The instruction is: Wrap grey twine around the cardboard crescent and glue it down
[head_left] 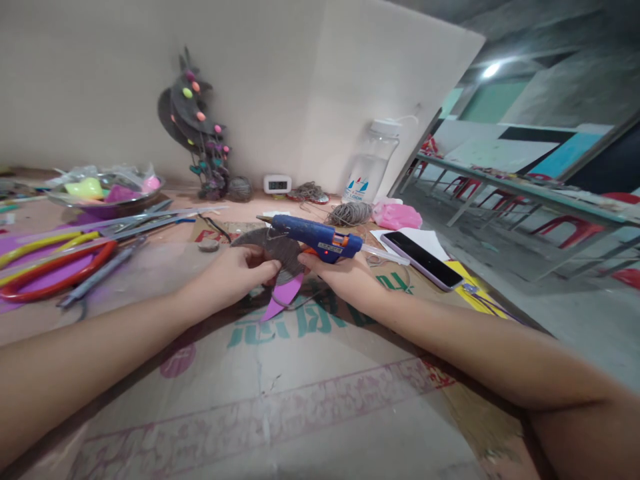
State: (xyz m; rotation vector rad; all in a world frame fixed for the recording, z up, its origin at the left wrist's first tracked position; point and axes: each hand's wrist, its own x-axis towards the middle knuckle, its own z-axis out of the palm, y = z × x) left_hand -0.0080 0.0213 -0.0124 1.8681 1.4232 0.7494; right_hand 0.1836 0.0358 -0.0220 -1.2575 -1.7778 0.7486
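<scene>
A purple crescent piece [284,297], mostly wrapped in grey yarn [287,257], is held above the printed cardboard. My left hand [250,270] pinches its left side, with thumb and fingers closed on it. In my right hand [340,270] is a blue glue gun [305,230], its nozzle pointing left over the wrapped part and a clear glue stick out of its back. The right thumb lies near the crescent's right edge; the other right fingers are mostly hidden. A strand of grey yarn loops below the right hand.
Red-handled scissors [60,283] and a bowl of colourful items [110,200] are at the left. A decorated grey moon [193,120] leans on the wall. Behind are a small clock [277,184], yarn ball [350,214] and water bottle [370,163]. A phone [423,260] lies at the right.
</scene>
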